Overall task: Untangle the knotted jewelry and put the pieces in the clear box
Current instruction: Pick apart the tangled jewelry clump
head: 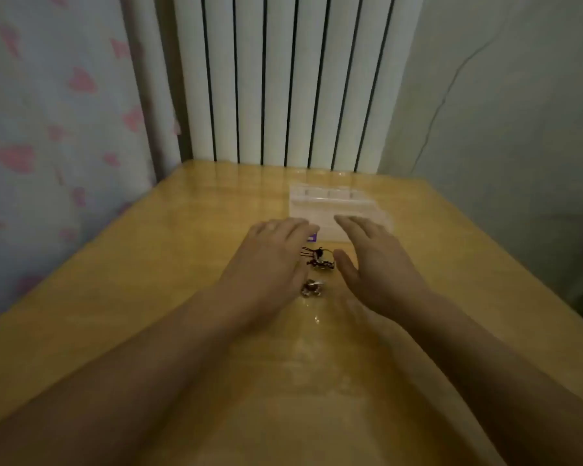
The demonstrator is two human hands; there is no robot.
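A dark knotted clump of jewelry lies on the wooden table between my two hands. A second small silvery clump lies just nearer me. The clear box stands beyond them, open, with a purple label at its near left corner. My left hand hovers flat to the left of the jewelry, fingers straight, holding nothing. My right hand is spread to the right of it, its fingertips over the box's near edge, thumb close to the dark clump.
The glossy wooden table fills the foreground. A white ribbed radiator stands behind its far edge. A curtain with pink hearts hangs on the left and a grey wall is on the right.
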